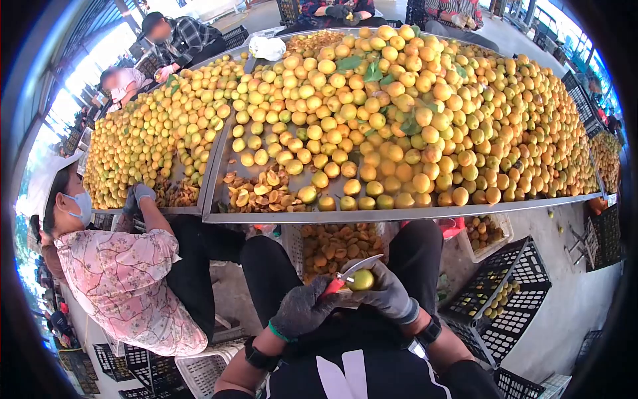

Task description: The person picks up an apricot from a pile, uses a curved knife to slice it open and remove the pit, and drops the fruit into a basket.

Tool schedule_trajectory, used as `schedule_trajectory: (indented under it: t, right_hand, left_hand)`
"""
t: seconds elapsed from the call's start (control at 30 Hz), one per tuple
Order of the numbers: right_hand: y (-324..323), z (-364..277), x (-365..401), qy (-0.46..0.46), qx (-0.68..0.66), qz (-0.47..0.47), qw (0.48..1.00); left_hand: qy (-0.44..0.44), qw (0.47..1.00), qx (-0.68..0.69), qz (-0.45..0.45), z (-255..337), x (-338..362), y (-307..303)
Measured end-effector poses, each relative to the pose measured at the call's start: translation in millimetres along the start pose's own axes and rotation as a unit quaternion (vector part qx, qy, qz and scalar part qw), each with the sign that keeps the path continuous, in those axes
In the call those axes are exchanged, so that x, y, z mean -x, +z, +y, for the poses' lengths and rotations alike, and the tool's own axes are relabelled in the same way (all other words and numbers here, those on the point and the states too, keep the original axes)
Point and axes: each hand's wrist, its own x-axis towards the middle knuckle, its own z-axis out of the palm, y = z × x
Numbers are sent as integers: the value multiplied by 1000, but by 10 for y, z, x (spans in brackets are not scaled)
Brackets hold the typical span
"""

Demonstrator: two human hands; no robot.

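Observation:
Over my lap, my left hand (pixel 302 311), in a dark grey glove, is closed around the red handle of a knife (pixel 335 286). The curved blade points up and right, passing over the top of a greenish-yellow apricot (pixel 361 280). That fruit sits in the fingers of my right hand (pixel 387 292), which wears a lighter grey glove. Below both hands, between my knees, stands a crate (pixel 292 246) filled with orange-brown apricot halves (pixel 342 243).
A metal-edged table (pixel 279 217) piled with whole apricots (pixel 465 126) spans the front, with cut pieces (pixel 262 191) near its edge. A masked person (pixel 119 272) sits close on my left. Black crates (pixel 512 286) stand right; other people work across the table.

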Motion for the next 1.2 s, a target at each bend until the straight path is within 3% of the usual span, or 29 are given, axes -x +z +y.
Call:
schedule_trajectory:
  t: [0.1, 0.2, 0.27, 0.3, 0.37, 0.47, 0.57, 0.7, 0.8, 0.87, 0.9, 1.03, 1.13, 1.17, 1.2]
  right_hand:
    - [-17, 54, 17, -34, 17, -24, 999]
    - [89, -29, 34, 3, -26, 8, 1000]
    - [138, -10, 49, 5, -12, 65, 998]
    - [108, 48, 49, 9, -13, 62, 998]
    - [12, 182, 30, -44, 127, 86, 987]
    - [26, 238, 45, -55, 237, 103, 965]
    - [57, 269, 44, -98, 209, 108, 967]
    - [74, 221, 55, -66, 151, 95, 982]
    - [28, 200, 76, -99, 225, 45, 968]
    - [24, 139, 85, -70, 316, 17, 946]
    - [88, 31, 71, -46, 281, 15, 958]
    - [37, 41, -15, -143, 340, -41, 928]
    - [-19, 66, -4, -112, 309, -68, 942]
    - [-10, 80, 26, -106, 309, -55, 944]
    - [23, 83, 11, -60, 221, -28, 973]
  left_hand:
    - [57, 998, -27, 32, 57, 11, -8]
    - [39, 997, -58, 12, 114, -28, -21]
    - [81, 988, -124, 36, 83, -5, 26]
    - [77, 988, -125, 38, 101, 5, 20]
    - [-13, 993, -100, -63, 161, -8, -24]
    - [-25, 993, -102, -61, 85, 60, 39]
    - [-57, 990, -101, -85, 128, 67, 18]
    - [-53, 991, -92, -81, 79, 113, 111]
    - [-65, 991, -32, -117, 147, 115, 116]
    - [-90, 980, 53, -170, 83, 169, 193]
    - [-107, 976, 48, -181, 17, 203, 244]
    - [-121, 969, 83, -197, -50, 136, 194]
    - [-113, 965, 47, -233, -14, 101, 81]
    - [-129, 971, 35, -196, 44, 98, 68]
    - [-142, 976, 23, -164, 117, 85, 60]
